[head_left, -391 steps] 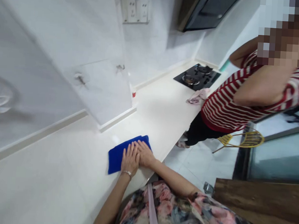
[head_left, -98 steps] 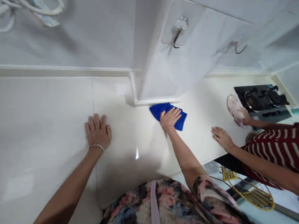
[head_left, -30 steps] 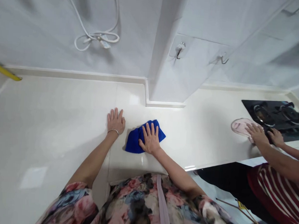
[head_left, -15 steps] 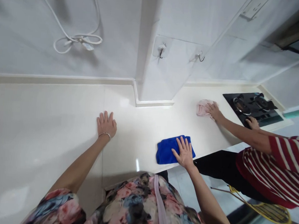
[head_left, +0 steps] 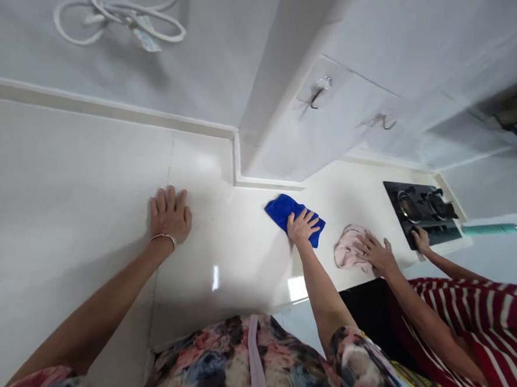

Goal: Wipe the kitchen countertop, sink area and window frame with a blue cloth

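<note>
My left hand (head_left: 170, 216) lies flat on the white countertop (head_left: 221, 238), fingers stretched out, a thin bracelet at the wrist. It touches only the counter. To the right, my right hand (head_left: 302, 225) presses with spread fingers on a folded blue cloth (head_left: 281, 209). That cloth lies at a slant close below the wall's jutting corner, partly covered by my palm and fingers.
A co-worker's hand (head_left: 378, 254) rests on a pink cloth (head_left: 346, 245) to the right; their other hand (head_left: 421, 239) is at the edge of the gas hob (head_left: 426, 212). Wall hooks (head_left: 321, 91) and a bundled white cable (head_left: 116, 15) are above.
My right hand has pushed the blue cloth away from the counter's front edge toward the wall. The co-worker's pink cloth has come nearer the front edge. The camera view has tilted.
</note>
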